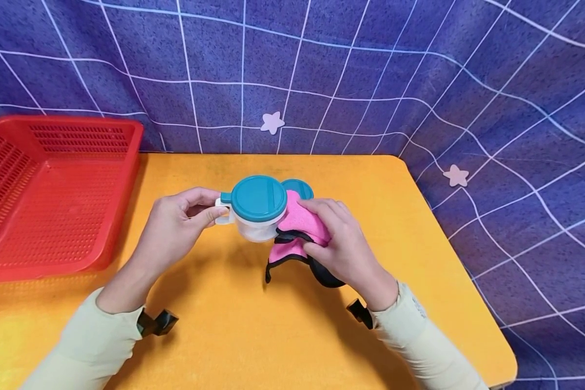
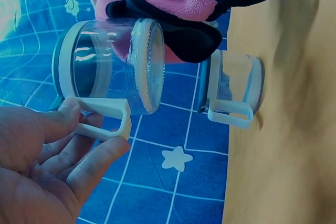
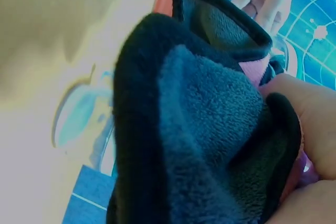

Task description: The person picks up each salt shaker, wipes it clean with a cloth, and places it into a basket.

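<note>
A clear jar (image 2: pixel 118 45) with a teal lid (image 1: pixel 259 197) is held up off the orange table. Its white handle (image 2: pixel 127 121) is pinched between the thumb and fingers of my left hand (image 1: pixel 173 225). My right hand (image 1: pixel 343 246) grips a pink cloth (image 1: pixel 299 219) with black edging and a hanging loop, and the cloth touches the jar's right side. Dark fuzzy fabric (image 3: pixel 210 108) of the cloth fills much of the right wrist view. Behind stands a second handled jar (image 2: pixel 239 82) on the table, its teal lid (image 1: pixel 299 188) partly covered by the cloth.
To the left sits a red perforated basket (image 1: pixel 78 135) on the orange table (image 1: pixel 244 325). A blue curtain with a white grid (image 1: pixel 214 59) and star shapes (image 1: pixel 272 123) hangs along the table's back and right edges.
</note>
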### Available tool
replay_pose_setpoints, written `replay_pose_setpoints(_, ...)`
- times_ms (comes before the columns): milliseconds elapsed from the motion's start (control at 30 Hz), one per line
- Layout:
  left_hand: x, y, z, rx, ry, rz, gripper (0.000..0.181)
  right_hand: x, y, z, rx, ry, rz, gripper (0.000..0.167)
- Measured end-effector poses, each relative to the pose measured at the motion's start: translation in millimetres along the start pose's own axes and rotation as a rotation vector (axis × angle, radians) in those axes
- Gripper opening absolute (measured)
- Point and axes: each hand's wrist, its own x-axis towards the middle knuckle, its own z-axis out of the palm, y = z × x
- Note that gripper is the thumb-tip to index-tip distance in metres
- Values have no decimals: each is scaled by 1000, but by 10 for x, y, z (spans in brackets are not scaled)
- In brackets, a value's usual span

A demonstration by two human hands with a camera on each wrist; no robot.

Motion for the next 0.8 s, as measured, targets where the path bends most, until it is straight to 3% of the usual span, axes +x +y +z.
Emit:
replay_pose_setpoints(267, 1, -7, 5, 22, 8, 19, 19, 36, -11, 44, 14, 50, -16, 61)
replay_pose_setpoints(800, 0, -40, -3, 34, 5, 20, 20, 180, 38, -18, 6, -16, 20, 62)
